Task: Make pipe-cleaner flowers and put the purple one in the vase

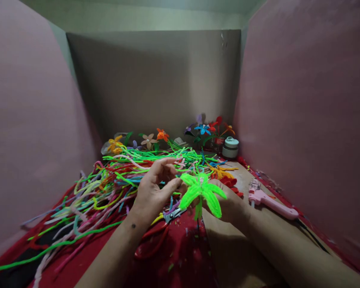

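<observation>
A bright green pipe-cleaner flower [214, 203] with long looped petals and a small pale centre faces me in the middle of the head view. My right hand [228, 204] is closed behind it, apparently on its stem; the petals hide most of the fingers. Just left of the flower is my left hand [156, 186], its fingers loosely bent and parted from the thumb, nothing seen between them. The left thumb tip comes close to a petal; whether it touches cannot be made out. Under the hands lie red-handled scissors [151, 246], partly covered by the left wrist.
Loose pipe cleaners [90, 208] in many colours pile up at left and centre. Finished flowers [204, 129] stand at the back by a lidded jar [230, 147]. A pink glue gun [271, 203] with a black cord lies right on a tan board [228, 252]. Pink walls flank both sides.
</observation>
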A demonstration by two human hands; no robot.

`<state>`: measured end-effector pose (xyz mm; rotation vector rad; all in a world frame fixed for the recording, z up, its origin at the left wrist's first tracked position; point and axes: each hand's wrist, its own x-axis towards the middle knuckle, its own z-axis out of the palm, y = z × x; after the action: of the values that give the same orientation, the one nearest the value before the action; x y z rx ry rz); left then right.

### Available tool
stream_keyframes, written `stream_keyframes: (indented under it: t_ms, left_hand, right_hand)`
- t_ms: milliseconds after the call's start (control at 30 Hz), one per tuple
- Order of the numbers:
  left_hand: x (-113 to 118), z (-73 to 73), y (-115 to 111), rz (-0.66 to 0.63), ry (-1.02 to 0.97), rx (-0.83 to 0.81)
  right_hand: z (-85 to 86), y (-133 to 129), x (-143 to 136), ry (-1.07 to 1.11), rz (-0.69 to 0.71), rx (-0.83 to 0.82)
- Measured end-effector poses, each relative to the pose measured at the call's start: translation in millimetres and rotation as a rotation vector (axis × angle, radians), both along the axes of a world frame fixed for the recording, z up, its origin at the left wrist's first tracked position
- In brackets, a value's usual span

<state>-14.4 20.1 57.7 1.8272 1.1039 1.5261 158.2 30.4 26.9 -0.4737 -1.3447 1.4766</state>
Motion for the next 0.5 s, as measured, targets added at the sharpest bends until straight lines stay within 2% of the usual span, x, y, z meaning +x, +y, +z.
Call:
stream_keyframes:
  t_ms: [100,167,333,500]
  left_hand:
    - [0.5,-2.3,-3.9,-0.012,0.236,0.175]
    - [0.4,-3.0,-6.2,-0.012,0.348,0.269]
    - [1.2,-1.2,-7.9,-0.04,0.482,0.393]
    - [2.1,-2.0,-7.0,0.045,0.57,0.458]
  right_hand:
    - [-5.6,0.2,-0.4,-0.083,0.236,-0.017]
    - [-7.9,1.4,0.4,-0.086,0.287,-0.005]
    - [-8.6,3.1,2.7,-0.135,0.271,0.057]
    - [-5.4,1.5,1.7,-0.125,0.219,0.108]
